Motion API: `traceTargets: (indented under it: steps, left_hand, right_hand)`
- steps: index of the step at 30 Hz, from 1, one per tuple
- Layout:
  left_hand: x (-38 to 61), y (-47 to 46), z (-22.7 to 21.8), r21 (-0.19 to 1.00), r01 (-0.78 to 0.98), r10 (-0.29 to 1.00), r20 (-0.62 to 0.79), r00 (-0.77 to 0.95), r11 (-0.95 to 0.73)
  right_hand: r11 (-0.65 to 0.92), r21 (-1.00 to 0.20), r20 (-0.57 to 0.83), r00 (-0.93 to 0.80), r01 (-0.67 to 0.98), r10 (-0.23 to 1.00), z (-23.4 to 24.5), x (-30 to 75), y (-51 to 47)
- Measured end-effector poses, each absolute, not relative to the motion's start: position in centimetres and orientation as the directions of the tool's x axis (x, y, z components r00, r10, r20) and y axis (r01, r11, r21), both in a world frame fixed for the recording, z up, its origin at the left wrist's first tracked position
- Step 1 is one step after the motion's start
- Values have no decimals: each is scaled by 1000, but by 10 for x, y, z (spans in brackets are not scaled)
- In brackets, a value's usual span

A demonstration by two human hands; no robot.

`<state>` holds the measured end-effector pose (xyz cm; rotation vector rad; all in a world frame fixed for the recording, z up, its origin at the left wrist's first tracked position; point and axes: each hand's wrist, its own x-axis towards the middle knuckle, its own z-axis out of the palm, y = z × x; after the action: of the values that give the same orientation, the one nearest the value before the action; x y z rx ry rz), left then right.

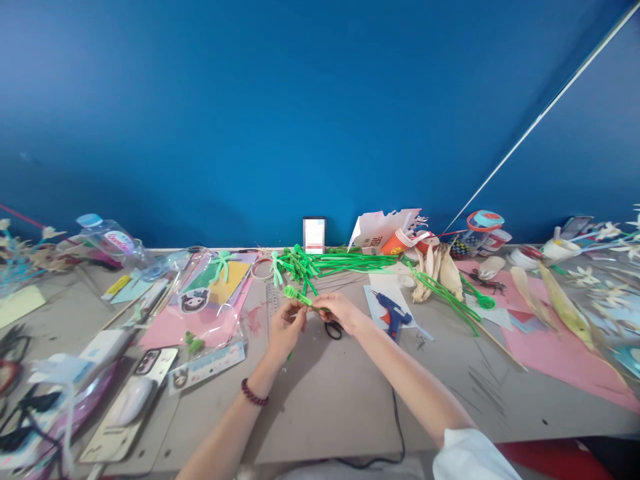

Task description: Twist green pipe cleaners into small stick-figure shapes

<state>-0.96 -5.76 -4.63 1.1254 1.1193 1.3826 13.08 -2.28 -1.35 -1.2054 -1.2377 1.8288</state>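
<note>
Both hands meet at the middle of the table around a green fuzzy pipe cleaner (296,294), whose coiled end sticks out toward the upper left. My left hand (286,325) pinches it from below. Coming in from the right, my right hand (338,309) has its fingers closed on the same piece, close to the left fingertips. Black-handled scissors (334,331) lie just under my right hand, partly hidden. Behind the hands is a heap of green pipe cleaners (350,262), some bunched at its left end. A transparent ruler (273,303) lies left of the hands.
A blue glue gun (395,313) rests on paper at the right, with a dark cord (399,427) nearer me. Pink sheets (560,360), dried husks (453,277) and cups (397,243) fill the right side. To the left are a plastic bag (220,313), a phone (150,363) and a bottle (110,237).
</note>
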Motion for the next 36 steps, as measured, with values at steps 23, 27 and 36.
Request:
traceTargets:
  steps: [23, 27, 36]
  left_hand:
    - [-14, -53, -46, 984, -177, 994, -47, -97, 29]
    - [-15, -53, -45, 988, -153, 997, -5, -83, -8]
    - [-22, -54, -41, 967, 184, 982, 185, -39, -175]
  right_hand:
    - [449, -575, 139, -459, 684, 878, -12, 129, -33]
    - [473, -512, 114, -489, 717, 865, -11, 131, -32]
    - [452, -738, 99, -582, 502, 807, -9, 144, -24]
